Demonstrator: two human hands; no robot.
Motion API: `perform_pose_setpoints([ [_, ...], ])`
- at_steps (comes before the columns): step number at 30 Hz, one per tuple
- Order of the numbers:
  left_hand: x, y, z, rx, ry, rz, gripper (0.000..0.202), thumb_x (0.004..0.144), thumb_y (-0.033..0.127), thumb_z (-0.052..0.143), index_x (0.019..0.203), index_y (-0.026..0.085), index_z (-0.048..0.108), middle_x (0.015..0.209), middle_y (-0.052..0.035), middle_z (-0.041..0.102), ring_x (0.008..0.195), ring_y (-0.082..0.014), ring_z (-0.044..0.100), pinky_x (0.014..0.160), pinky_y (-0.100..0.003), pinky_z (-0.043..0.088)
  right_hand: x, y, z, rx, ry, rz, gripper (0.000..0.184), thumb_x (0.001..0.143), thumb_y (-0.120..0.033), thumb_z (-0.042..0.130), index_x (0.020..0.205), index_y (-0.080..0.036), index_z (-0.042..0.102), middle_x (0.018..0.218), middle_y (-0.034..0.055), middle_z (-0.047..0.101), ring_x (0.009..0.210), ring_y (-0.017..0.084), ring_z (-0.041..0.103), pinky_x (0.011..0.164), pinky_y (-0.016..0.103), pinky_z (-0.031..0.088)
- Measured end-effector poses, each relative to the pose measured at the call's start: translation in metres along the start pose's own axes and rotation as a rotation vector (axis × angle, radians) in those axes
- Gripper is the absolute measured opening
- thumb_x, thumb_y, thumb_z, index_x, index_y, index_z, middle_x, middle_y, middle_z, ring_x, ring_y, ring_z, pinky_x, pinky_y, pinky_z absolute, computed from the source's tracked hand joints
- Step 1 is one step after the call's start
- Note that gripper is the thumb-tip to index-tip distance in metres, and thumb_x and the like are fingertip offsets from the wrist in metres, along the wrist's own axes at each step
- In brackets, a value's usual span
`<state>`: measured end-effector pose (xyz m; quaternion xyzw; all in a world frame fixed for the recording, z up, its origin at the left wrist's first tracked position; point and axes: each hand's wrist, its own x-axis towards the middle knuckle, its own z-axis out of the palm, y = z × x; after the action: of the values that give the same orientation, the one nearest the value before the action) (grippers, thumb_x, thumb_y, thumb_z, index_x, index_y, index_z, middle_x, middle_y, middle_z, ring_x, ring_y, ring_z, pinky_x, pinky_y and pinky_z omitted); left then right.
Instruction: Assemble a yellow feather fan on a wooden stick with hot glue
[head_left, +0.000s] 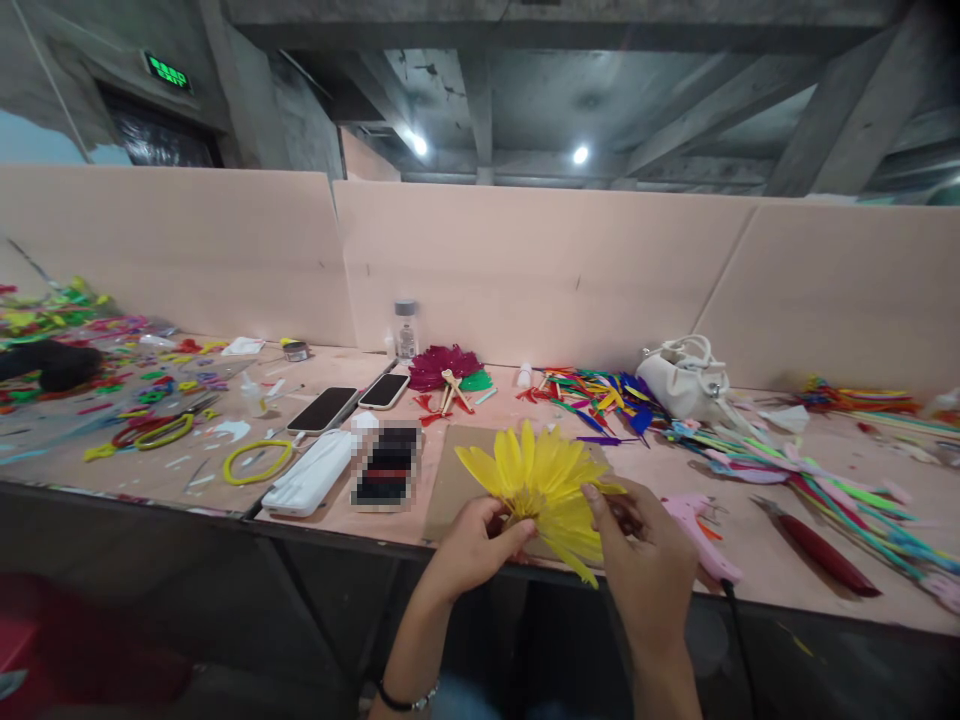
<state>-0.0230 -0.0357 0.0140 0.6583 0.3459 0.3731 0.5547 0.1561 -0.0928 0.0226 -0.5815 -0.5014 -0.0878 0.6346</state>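
Note:
A yellow feather fan [531,470], its pointed feathers spread around a gathered base, is held over the front edge of the table. At that base, my left hand [480,545] is closed, with thumb and bent fingers pinching it. My right hand [646,545] has its thumb and fingers closed on the fan's right-hand feathers; the fingertips are partly hidden behind them. Beneath the fan lies a brown cardboard sheet [444,480]. To the right of my right hand is a pink glue gun [694,525] with a black cord.
Dark red pliers [825,555] and colourful pipe cleaners [832,485] lie to the right. A white handbag [681,380], mixed feathers [600,395] and a purple-red feather piece [448,368] stand behind. Leftward are phones [324,410], a white power bank [311,475] and scissors [165,428].

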Motion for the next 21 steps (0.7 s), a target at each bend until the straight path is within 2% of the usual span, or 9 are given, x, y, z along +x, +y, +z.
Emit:
perform_pose_setpoints([
  [5, 0.003, -0.006, 0.002, 0.049, 0.025, -0.011, 0.04, 0.084, 0.052, 0.066, 0.08, 0.013, 0.068, 0.067, -0.0048, 0.068, 0.064, -0.0201, 0.068, 0.06, -0.027, 0.053, 0.0, -0.003, 0.0, -0.033, -0.018, -0.049, 0.022, 0.094, -0.044, 0.068, 0.095, -0.022, 0.072, 0.08, -0.0004, 0.073, 0.064, 0.017, 0.067, 0.06, 0.026, 0.048],
  [9, 0.006, -0.01, 0.003, 0.024, 0.061, -0.012, 0.037, 0.082, 0.05, 0.068, 0.079, 0.013, 0.068, 0.067, -0.0045, 0.069, 0.062, -0.0197, 0.067, 0.06, -0.028, 0.054, 0.003, -0.005, 0.001, -0.017, -0.032, -0.074, 0.019, 0.094, -0.04, 0.069, 0.096, -0.022, 0.073, 0.079, -0.001, 0.07, 0.059, 0.015, 0.059, 0.058, 0.027, 0.045],
  [11, 0.007, -0.01, 0.003, 0.021, 0.069, -0.008, 0.036, 0.081, 0.048, 0.068, 0.076, 0.013, 0.068, 0.064, -0.004, 0.068, 0.06, -0.019, 0.066, 0.058, -0.027, 0.053, 0.007, -0.005, 0.0, -0.001, -0.03, -0.123, 0.017, 0.095, -0.038, 0.068, 0.096, -0.022, 0.074, 0.088, 0.0019, 0.071, 0.071, 0.018, 0.06, 0.064, 0.029, 0.046],
  [13, 0.007, -0.011, 0.003, 0.009, 0.059, 0.0, 0.035, 0.082, 0.047, 0.067, 0.074, 0.013, 0.067, 0.062, -0.0036, 0.067, 0.059, -0.0182, 0.065, 0.058, -0.027, 0.052, 0.013, -0.004, 0.0, 0.026, -0.024, -0.174, 0.017, 0.095, -0.036, 0.067, 0.097, -0.021, 0.074, 0.106, 0.0057, 0.069, 0.081, 0.019, 0.06, 0.071, 0.032, 0.047],
  [15, 0.008, -0.011, 0.003, -0.007, 0.056, 0.001, 0.034, 0.082, 0.046, 0.067, 0.073, 0.013, 0.066, 0.061, -0.0029, 0.065, 0.058, -0.0174, 0.064, 0.057, -0.026, 0.052, 0.018, -0.003, -0.001, 0.055, -0.02, -0.189, 0.017, 0.095, -0.035, 0.067, 0.099, -0.02, 0.075, 0.118, 0.008, 0.064, 0.085, 0.02, 0.059, 0.072, 0.033, 0.048],
  [21, 0.007, -0.014, 0.002, 0.043, 0.098, 0.024, 0.034, 0.081, 0.046, 0.068, 0.073, 0.013, 0.067, 0.06, -0.0025, 0.064, 0.056, -0.0161, 0.061, 0.053, -0.024, 0.048, 0.028, 0.0, 0.001, 0.114, -0.062, -0.127, 0.016, 0.091, -0.036, 0.071, 0.091, -0.021, 0.075, 0.119, 0.0088, 0.063, 0.093, 0.022, 0.06, 0.065, 0.031, 0.05],
])
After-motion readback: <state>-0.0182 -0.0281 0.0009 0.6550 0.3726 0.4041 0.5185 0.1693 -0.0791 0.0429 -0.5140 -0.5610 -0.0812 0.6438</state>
